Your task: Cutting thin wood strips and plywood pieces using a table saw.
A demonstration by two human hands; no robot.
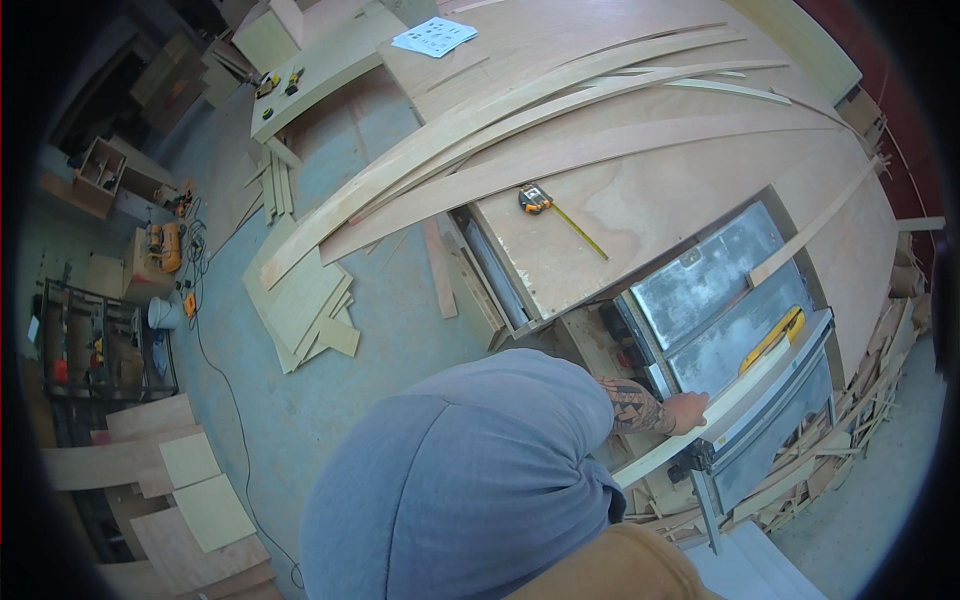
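Observation:
My left hand [685,412], its tattooed forearm coming out of a grey-blue sleeve, is closed on a long pale wood strip [648,462]. The strip lies along the long metal fence [770,385] of a table saw [700,300], whose worn metal top is set into a plywood bench. Farther along the fence, a yellow push stick [772,340] rests beside the strip. My right hand is out of view. A tan-brown piece of clothing [620,570] fills the bottom edge, and my sleeve hides part of the floor.
A tape measure [535,198] with its yellow blade out lies on the plywood bench [620,225]. Long bent strips [520,130] cross it, and another strip [815,235] overhangs the saw. Offcuts [850,440] pile up at right. Plywood sheets [300,300] and a cable [225,375] lie on the floor.

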